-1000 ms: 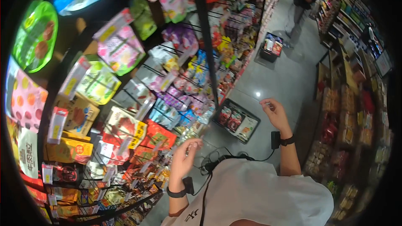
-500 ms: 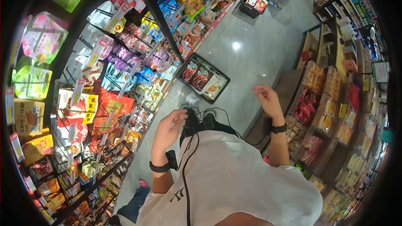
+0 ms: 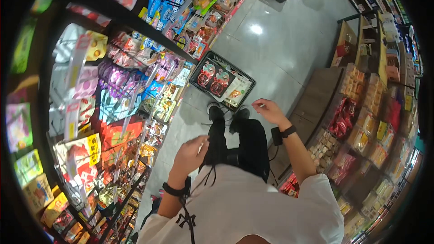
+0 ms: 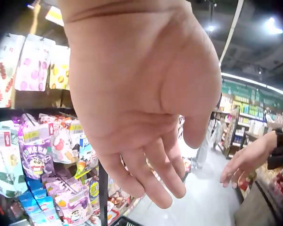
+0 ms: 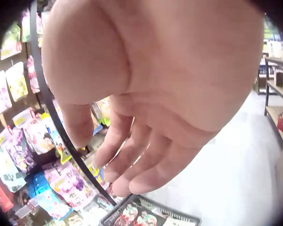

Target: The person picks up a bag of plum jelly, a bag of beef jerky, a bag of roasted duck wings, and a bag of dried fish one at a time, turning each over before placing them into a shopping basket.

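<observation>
Black plastic basket point(image 3: 233, 65): rectangular, open-topped, slotted below the rim. It is seen standing on the grey floor point(image 3: 282, 40), ahead of the dark shoes point(image 3: 216, 111). Two dark packs point(image 3: 214, 79) with round red and green prints are held side by side in one end; a pale flat pack point(image 3: 240, 89) is contained at the other. Fine print cannot be read.

Position relative to fingers: the basket is located below and ahead of both hands, touched by neither. In the right wrist view, its rim is seen below the fingertips, with a gap between; in the left wrist view, only a corner is shown at the lower edge.

Left hand point(image 3: 189, 154): fingers loosely extended, nothing grasped. Right hand point(image 3: 270, 110): fingers slightly bent, released, nothing grasped. Bagged snacks point(image 3: 81, 160) are displayed on the left.
</observation>
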`<state>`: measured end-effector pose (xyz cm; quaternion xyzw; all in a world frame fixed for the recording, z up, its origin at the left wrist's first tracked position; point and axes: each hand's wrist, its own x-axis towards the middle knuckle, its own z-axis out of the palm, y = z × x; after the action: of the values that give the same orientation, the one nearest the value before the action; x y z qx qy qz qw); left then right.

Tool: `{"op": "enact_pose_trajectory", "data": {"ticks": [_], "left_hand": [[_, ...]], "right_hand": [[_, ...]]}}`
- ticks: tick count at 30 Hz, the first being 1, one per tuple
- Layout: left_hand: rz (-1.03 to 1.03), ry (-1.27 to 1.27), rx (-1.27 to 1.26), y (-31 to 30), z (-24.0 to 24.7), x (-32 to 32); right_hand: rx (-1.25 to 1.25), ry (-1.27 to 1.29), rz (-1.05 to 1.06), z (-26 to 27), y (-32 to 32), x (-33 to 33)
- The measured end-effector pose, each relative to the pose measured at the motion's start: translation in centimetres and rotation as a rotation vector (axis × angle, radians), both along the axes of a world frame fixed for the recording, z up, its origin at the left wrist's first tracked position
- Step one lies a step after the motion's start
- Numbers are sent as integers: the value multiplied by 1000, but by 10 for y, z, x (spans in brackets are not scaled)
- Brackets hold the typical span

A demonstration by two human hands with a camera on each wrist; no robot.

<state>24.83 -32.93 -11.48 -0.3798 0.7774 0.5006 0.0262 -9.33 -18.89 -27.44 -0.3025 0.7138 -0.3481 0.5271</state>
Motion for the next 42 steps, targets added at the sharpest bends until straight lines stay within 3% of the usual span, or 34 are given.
{"op": "enact_pose_trajectory", "data": {"ticks": [2,5,7,9,10,11,13,14,17,20,22,26,27,29,30,34,35,36,39,41,42], "left_hand": [[24,-92,107,5,-31,2],[82,-159,205,18,-83,11],[154,-350,373,24,-99,3],[264,-390,467,40,-125,-3],[311,-410,500,44,-137,0],[169,-315,416,66,-170,33],[346,-505,544,50,-166,-1],[409,-566,609,50,-172,-2],[422,-542,530,58,-179,3],[399,-511,502,50,-161,-11],[360,-479,506,43,-141,-20],[239,-340,390,28,-80,-41],[132,-235,272,27,-73,-31],[88,-196,282,9,-44,-37],[75,-143,285,2,-40,-39],[-80,-75,34,-38,6,-82],[-114,52,-26,-46,14,-92],[-146,172,-82,-50,21,-99],[-164,209,41,-56,47,-122],[-264,259,16,-49,48,-130],[-313,274,8,-44,49,-130]], "right_hand": [[118,-237,-136,-86,-13,-6],[415,-300,-277,-243,-29,-6],[317,-128,-4,-401,-11,-6],[433,-59,105,-464,-23,7],[588,-60,71,-469,-52,13],[600,-37,118,-501,-67,20],[488,23,32,-553,-86,43],[570,-9,-50,-554,-103,52],[312,181,-466,-571,-114,97],[268,-242,-363,-500,-137,91],[309,-78,-100,-477,-132,86],[268,147,-67,-322,-99,37],[358,127,-53,-281,-89,19],[376,138,-170,-244,-49,-3],[384,296,-260,-228,-32,-14],[284,401,-473,-100,23,-78],[266,448,-509,-76,32,-80],[247,436,-638,-53,38,-84],[-81,188,-832,-1,55,-89],[-234,68,-942,95,61,-61],[-281,90,-932,119,66,-46]]}}
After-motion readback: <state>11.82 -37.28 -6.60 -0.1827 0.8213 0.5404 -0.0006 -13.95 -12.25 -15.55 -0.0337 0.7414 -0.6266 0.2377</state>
